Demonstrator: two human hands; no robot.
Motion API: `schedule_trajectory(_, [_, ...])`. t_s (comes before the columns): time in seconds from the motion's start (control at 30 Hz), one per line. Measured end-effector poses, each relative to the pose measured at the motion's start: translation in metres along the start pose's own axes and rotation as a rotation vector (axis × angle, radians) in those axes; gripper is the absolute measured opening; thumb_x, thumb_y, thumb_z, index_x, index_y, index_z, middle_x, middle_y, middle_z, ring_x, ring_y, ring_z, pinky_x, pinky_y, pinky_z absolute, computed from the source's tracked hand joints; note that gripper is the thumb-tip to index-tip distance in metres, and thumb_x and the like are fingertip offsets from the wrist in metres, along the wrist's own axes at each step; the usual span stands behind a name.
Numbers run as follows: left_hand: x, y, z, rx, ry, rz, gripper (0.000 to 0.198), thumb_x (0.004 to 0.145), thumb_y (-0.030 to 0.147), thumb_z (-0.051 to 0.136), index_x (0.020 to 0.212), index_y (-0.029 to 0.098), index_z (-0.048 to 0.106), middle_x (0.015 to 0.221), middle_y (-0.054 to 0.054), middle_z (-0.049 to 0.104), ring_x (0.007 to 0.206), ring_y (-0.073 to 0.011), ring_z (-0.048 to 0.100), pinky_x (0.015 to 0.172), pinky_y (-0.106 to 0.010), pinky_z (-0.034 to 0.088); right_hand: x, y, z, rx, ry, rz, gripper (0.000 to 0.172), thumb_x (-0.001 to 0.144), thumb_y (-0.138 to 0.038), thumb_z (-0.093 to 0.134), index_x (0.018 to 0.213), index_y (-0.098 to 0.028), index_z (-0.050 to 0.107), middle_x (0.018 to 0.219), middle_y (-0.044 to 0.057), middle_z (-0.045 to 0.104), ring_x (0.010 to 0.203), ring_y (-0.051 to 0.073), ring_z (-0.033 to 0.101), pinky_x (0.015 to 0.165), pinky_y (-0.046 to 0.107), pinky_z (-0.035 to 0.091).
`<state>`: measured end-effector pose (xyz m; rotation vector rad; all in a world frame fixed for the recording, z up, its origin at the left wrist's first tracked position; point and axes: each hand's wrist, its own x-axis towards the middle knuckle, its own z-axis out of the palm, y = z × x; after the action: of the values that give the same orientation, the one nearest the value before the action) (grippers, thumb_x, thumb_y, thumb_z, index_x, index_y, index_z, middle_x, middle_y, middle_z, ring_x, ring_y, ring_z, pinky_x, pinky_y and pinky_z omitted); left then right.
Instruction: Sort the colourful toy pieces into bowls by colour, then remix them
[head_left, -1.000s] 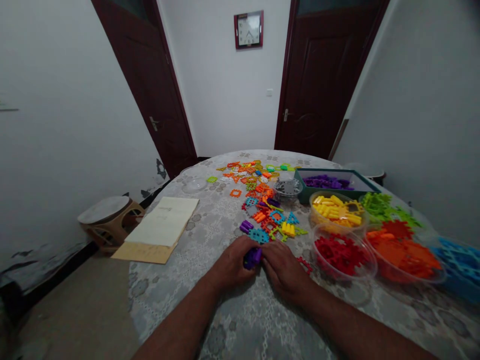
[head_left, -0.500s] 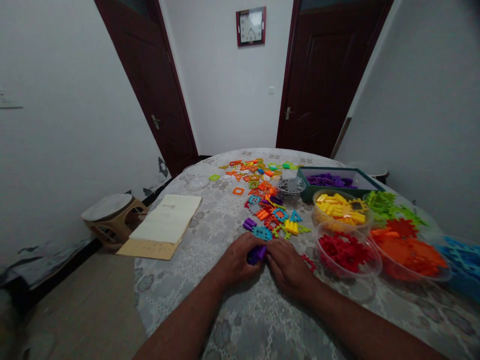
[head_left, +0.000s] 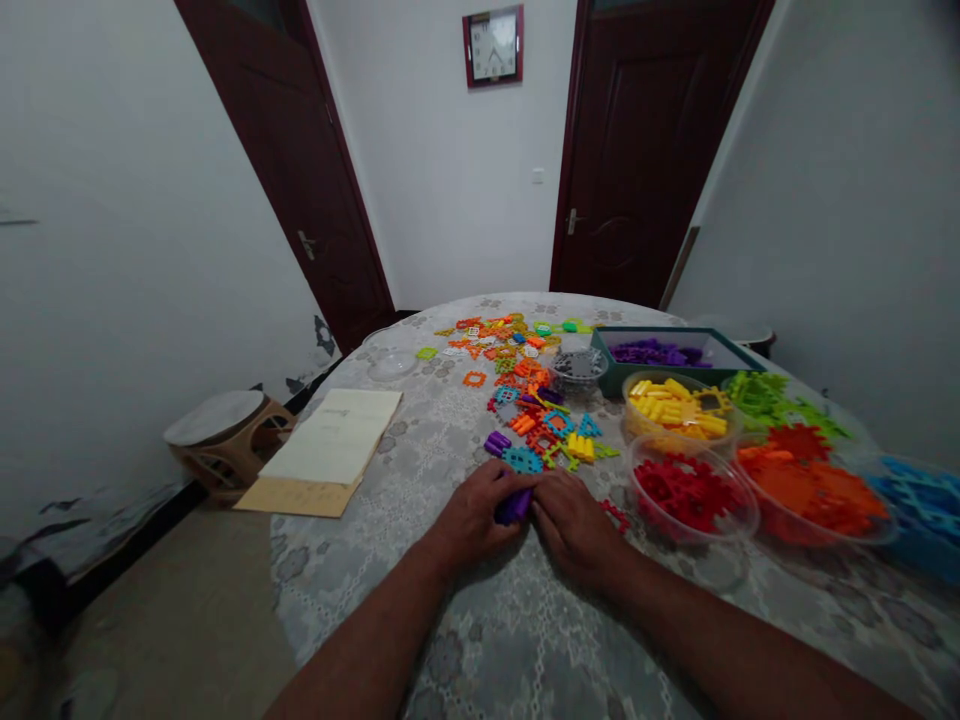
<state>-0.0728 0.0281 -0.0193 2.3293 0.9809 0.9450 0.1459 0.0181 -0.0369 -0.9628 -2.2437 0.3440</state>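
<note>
My left hand point(head_left: 474, 517) and my right hand point(head_left: 574, 522) meet low on the round table point(head_left: 450, 640), both closed on a small purple plastic piece point(head_left: 514, 506) held between them. Just beyond my fingers lie another purple piece point(head_left: 495, 443), a blue lattice piece point(head_left: 523, 460) and a scatter of coloured building pieces point(head_left: 525, 390). A clear bowl of red pieces point(head_left: 686, 490) stands right of my right hand.
Bowls of yellow point(head_left: 675, 408) and orange pieces point(head_left: 814, 490), loose green pieces point(head_left: 765, 395), a blue heap point(head_left: 926, 500) and a green tray with purple pieces point(head_left: 660, 352) line the right. A paper booklet point(head_left: 326, 452) lies left; a stool point(head_left: 217, 435) stands off the table.
My hands stay together on the purple piece, barely shifting. The camera view has drifted slightly.
</note>
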Motion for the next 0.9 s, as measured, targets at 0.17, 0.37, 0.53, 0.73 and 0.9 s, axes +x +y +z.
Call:
schedule_trajectory(0.17, [-0.0012,0.0004,-0.0005,0.012,0.011,0.002,0.05,0.084,0.014,0.073,0.132,0.027,0.072,0.115,-0.008,0.065,0.107,-0.0231,0.064,0.096,-0.036,0.053,0.0,0.0027,0.0029,-0.012,-0.013,-0.005,0.02,0.106,-0.018,0.047,0.114,-0.022,0.065,0.111,0.01,0.069,0.108,0.026,0.061,0.105,0.049,0.048])
schedule_trajectory(0.37, [-0.0018,0.0021,-0.0001,0.009,0.013,-0.012,0.047,0.084,0.015,0.073,0.129,0.026,0.072,0.115,-0.009,0.065,0.108,-0.0234,0.063,0.097,-0.036,0.052,0.0009,0.0001,0.0004,-0.007,0.004,-0.011,0.02,0.106,-0.018,0.047,0.115,-0.022,0.065,0.113,0.01,0.07,0.109,0.026,0.061,0.105,0.051,0.049])
schedule_trajectory(0.53, [0.0001,0.0022,-0.0011,0.014,-0.008,-0.006,0.052,0.085,0.016,0.073,0.135,0.028,0.07,0.115,-0.008,0.065,0.107,-0.0235,0.063,0.096,-0.036,0.052,0.0008,-0.0008,-0.0022,-0.006,0.003,-0.006,0.021,0.106,-0.018,0.047,0.116,-0.022,0.065,0.112,0.011,0.069,0.107,0.026,0.062,0.103,0.05,0.049])
schedule_trajectory(0.73, [-0.0004,0.002,-0.0015,0.001,0.003,-0.006,0.05,0.086,0.017,0.072,0.134,0.028,0.071,0.115,-0.008,0.066,0.106,-0.0228,0.064,0.095,-0.035,0.053,0.0004,-0.001,-0.0047,0.01,-0.016,-0.002,0.021,0.107,-0.02,0.047,0.118,-0.023,0.066,0.116,0.011,0.07,0.11,0.027,0.062,0.104,0.049,0.049])
schedule_trajectory(0.9, [-0.0004,0.0045,-0.0026,-0.011,0.008,-0.016,0.044,0.088,0.017,0.071,0.131,0.026,0.072,0.114,-0.008,0.066,0.106,-0.0224,0.064,0.095,-0.035,0.052,0.0006,-0.0025,-0.0058,0.022,-0.028,0.009,0.023,0.109,-0.023,0.046,0.12,-0.023,0.066,0.116,0.011,0.071,0.111,0.027,0.063,0.104,0.049,0.05])
